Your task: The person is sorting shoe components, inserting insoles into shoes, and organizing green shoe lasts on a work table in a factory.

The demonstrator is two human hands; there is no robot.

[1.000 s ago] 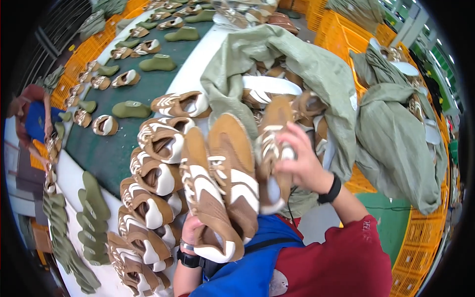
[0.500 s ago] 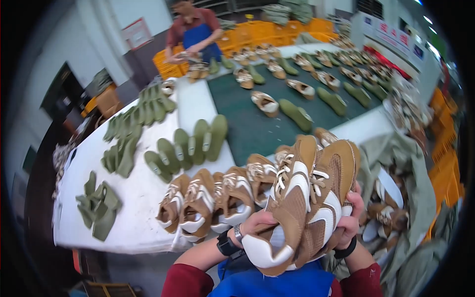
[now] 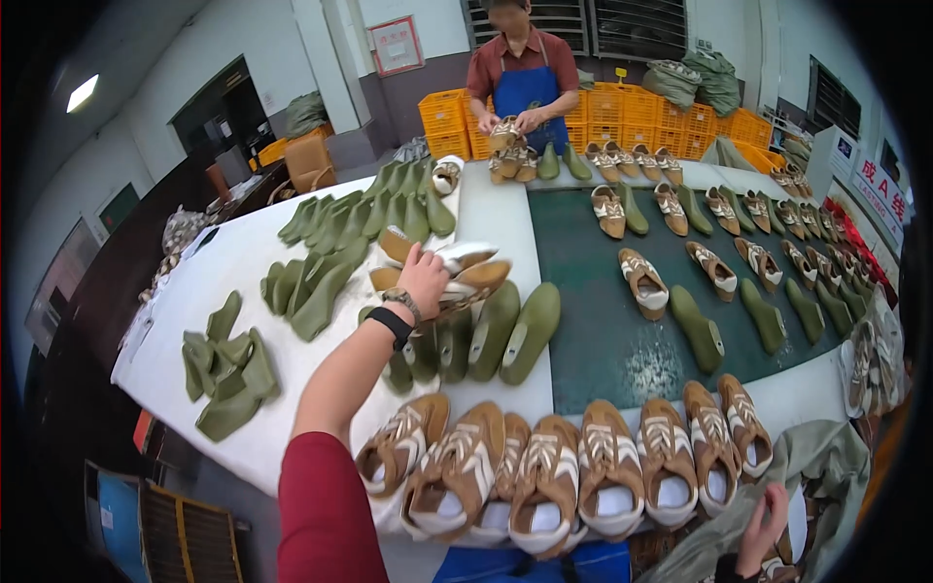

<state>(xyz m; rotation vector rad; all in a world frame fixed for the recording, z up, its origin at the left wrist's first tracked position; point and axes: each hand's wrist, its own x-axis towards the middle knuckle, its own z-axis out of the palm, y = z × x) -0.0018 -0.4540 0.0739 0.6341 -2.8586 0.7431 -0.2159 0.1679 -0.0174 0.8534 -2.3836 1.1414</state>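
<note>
My left hand (image 3: pixel 425 280) is stretched out over the white table, closed on brown-and-white sneakers (image 3: pixel 483 278) that are tilted on their sides. They hang just above a row of upright green shoe lasts (image 3: pixel 497 330) and partly hide them. At the lower right my right hand (image 3: pixel 763 530) is empty, its fingers apart, beside a grey-green sack (image 3: pixel 816 457) with more sneakers inside. Between my arms, a row of lace-up brown-and-white sneakers (image 3: pixel 610 466) lines the table's near edge, heels toward me.
More green lasts (image 3: pixel 233 374) lie in groups on the left. Sneakers and lasts stand in rows on a dark green mat (image 3: pixel 646 364). Across the table a co-worker in a blue apron (image 3: pixel 535 97) handles a sneaker. Orange crates (image 3: pixel 622 115) are stacked behind.
Both hands held sneakers close to me; now my left hand has carried sneakers forward and left over the lasts. My right hand has let go and dropped toward the sack. The view has turned.
</note>
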